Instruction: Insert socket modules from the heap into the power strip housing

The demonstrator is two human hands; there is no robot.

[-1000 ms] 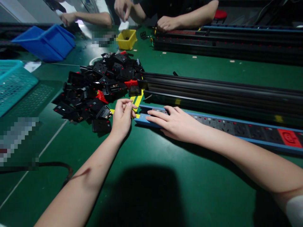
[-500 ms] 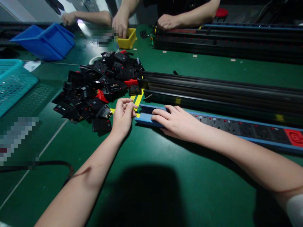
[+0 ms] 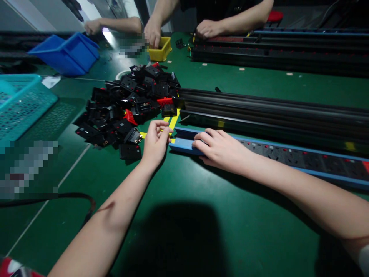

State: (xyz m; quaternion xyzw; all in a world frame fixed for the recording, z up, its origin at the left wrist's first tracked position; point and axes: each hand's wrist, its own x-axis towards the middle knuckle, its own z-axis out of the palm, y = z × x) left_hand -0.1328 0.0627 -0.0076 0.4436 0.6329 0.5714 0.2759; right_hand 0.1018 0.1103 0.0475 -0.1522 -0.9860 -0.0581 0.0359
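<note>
A long blue power strip housing (image 3: 183,145) lies on the green table, its channel fitted with black socket modules (image 3: 291,154) toward the right. My right hand (image 3: 220,149) is over the housing near its left end, fingers bent across the channel and thumb side along the near wall. Whatever lies under that palm is hidden. Just off the left end, my left hand (image 3: 156,141) has its fingers curled toward the thumb; anything between them is too small or hidden to make out. Beside it rises a heap of loose black socket modules (image 3: 115,115), with a few red ones (image 3: 131,117).
Black rails (image 3: 259,107) run behind the housing. Yellow tape (image 3: 174,118) marks the table. A blue bin (image 3: 69,54) and teal basket (image 3: 31,104) stand left. Across the table, a co-worker's hand (image 3: 153,31) reaches into a yellow bin (image 3: 160,49); another co-worker's arm (image 3: 118,25) shows farther left.
The view has shifted, so things sit farther right in the picture. My right hand has slid slightly right along the housing. My left hand keeps nearly the same pose by its end.
</note>
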